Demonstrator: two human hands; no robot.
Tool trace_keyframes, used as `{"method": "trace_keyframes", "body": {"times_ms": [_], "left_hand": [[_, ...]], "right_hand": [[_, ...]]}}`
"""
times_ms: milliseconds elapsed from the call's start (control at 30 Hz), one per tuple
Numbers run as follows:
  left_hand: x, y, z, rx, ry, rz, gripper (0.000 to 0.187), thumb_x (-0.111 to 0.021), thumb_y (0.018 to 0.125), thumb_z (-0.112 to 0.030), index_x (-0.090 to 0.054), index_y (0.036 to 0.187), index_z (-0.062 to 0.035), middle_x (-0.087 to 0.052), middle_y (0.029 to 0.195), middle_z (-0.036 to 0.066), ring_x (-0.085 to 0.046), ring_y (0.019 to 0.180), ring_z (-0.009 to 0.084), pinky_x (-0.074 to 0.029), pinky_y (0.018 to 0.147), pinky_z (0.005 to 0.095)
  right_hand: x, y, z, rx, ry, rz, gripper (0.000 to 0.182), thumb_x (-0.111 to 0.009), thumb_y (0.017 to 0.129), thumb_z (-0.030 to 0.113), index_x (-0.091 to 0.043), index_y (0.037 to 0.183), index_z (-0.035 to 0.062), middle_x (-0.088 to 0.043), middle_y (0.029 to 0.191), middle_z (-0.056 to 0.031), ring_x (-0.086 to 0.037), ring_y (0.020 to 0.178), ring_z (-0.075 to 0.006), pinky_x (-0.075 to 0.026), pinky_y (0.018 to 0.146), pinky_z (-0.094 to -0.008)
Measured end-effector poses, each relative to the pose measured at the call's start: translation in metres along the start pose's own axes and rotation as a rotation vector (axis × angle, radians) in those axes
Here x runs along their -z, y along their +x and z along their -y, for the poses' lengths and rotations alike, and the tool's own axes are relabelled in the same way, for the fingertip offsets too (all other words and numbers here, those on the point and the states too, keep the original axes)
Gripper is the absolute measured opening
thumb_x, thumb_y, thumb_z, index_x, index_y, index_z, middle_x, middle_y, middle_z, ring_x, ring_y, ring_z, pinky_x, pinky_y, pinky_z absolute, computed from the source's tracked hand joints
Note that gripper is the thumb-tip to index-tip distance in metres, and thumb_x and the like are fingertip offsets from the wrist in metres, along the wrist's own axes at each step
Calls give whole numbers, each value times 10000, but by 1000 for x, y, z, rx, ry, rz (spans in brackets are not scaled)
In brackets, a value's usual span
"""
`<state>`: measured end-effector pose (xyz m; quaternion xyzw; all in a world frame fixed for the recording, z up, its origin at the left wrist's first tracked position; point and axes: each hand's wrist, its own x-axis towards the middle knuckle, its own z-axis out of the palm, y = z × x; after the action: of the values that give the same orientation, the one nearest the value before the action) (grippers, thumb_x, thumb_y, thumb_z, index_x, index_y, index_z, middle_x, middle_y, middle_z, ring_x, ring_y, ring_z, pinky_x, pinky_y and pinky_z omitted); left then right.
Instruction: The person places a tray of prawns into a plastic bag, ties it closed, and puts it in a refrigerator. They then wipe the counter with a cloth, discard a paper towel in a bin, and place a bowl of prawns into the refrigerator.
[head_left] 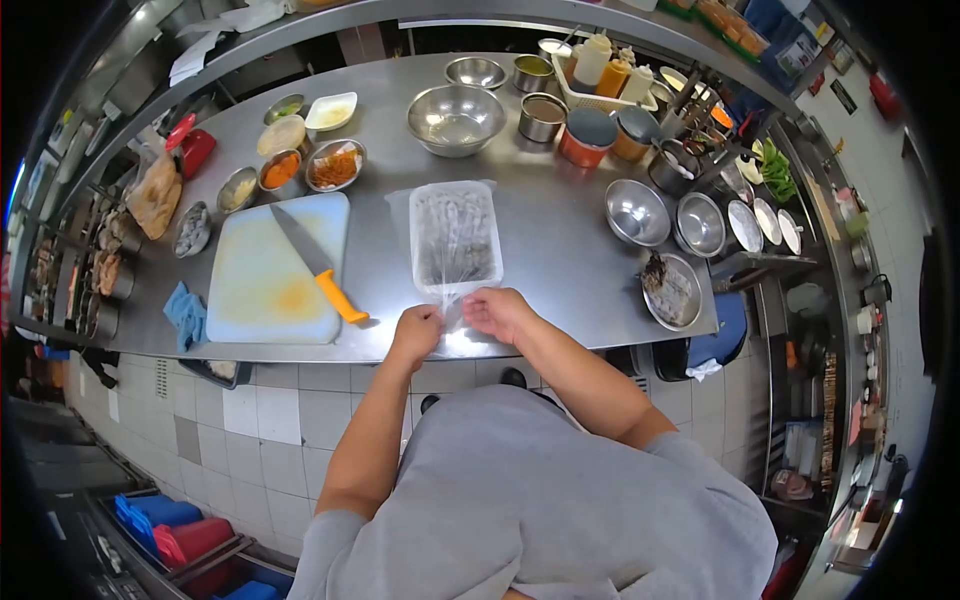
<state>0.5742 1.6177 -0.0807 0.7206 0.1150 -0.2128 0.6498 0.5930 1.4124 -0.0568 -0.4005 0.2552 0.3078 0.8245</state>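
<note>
A clear plastic bag [455, 235] with pale grey contents lies flat on the steel counter [560, 250] in front of me. My left hand [417, 330] and my right hand [497, 310] both pinch the bag's near end at the counter's front edge. Left of the bag sits a white cutting board [265, 285] with an orange stain. A knife with an orange handle [318, 265] rests across it, its handle overhanging the board's right edge.
Small bowls of ingredients [335, 165] line the counter's back left. A large steel bowl [456, 118] stands behind the bag. Empty steel bowls [637, 212] and a plate of food [672, 290] sit at right. Sauce bottles [598, 62] and a blue cloth [186, 313] are nearby.
</note>
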Motion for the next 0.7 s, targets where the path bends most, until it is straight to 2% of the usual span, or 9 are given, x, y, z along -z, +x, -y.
{"method": "trace_keyframes", "body": {"times_ms": [67,100,167,233,267,367,467,600,700], "left_hand": [[9,-7,-11,46,55,37,196,-569,965,-126,-668,843,-9,-579,684,16,-521,545,103,-417,495,230],[12,-7,-14,18,270,59,170,-567,964,-119,-674,889,-10,-600,702,27,-530,548,102,-425,499,227],[17,-8,-16,-18,477,94,155,-565,964,-112,-680,936,-11,-621,720,37,-539,550,100,-433,503,224],[20,-5,-12,171,-391,349,171,-555,996,-122,-683,989,-9,-670,784,72,-591,609,107,-452,509,221],[19,-1,-11,173,-383,391,171,-555,996,-122,-683,989,-9,-670,784,72,-591,609,107,-452,509,221],[2,3,-6,416,-1068,96,156,-540,1002,-81,-646,1077,5,-685,835,112,-617,695,122,-488,549,207],[20,2,1,214,-917,-71,161,-540,1023,-87,-612,1116,24,-690,843,100,-616,661,121,-473,546,200],[41,-5,2,-122,-227,-308,217,-548,995,-93,-666,1129,31,-711,850,119,-658,683,144,-510,580,261],[57,-12,4,-514,625,-388,296,-556,933,-130,-690,1100,75,-702,916,272,-691,823,344,-548,819,421]], "right_hand": [[-6,-19,1,308,-896,-181,246,-563,970,176,-683,832,12,-702,825,-122,-698,743,-232,-588,681,-341],[5,-14,-10,861,-1340,-303,233,-581,931,188,-685,803,22,-703,839,-170,-698,767,-332,-576,709,-426],[8,-13,-14,970,-1453,-286,207,-597,906,188,-681,810,25,-696,853,-187,-684,786,-371,-563,724,-456],[7,-11,-16,1030,-1497,-235,179,-620,875,189,-672,813,29,-687,862,-204,-671,805,-407,-543,729,-487],[3,-6,-17,989,-1436,-210,175,-627,869,190,-666,810,30,-683,857,-205,-671,804,-404,-536,720,-489],[-14,-5,-17,833,-1214,-81,185,-629,886,182,-670,830,10,-680,719,-181,-674,662,-342,-537,635,-442],[-28,0,-3,510,-890,58,158,-590,926,122,-648,825,13,-670,716,-74,-679,610,-138,-536,552,-306],[-52,18,-15,556,-858,99,162,-562,942,112,-664,892,-4,-681,768,-66,-684,640,-127,-535,539,-268],[-63,14,-21,527,-871,28,167,-573,941,123,-670,899,-6,-688,766,-72,-692,628,-139,-541,532,-283]]}}
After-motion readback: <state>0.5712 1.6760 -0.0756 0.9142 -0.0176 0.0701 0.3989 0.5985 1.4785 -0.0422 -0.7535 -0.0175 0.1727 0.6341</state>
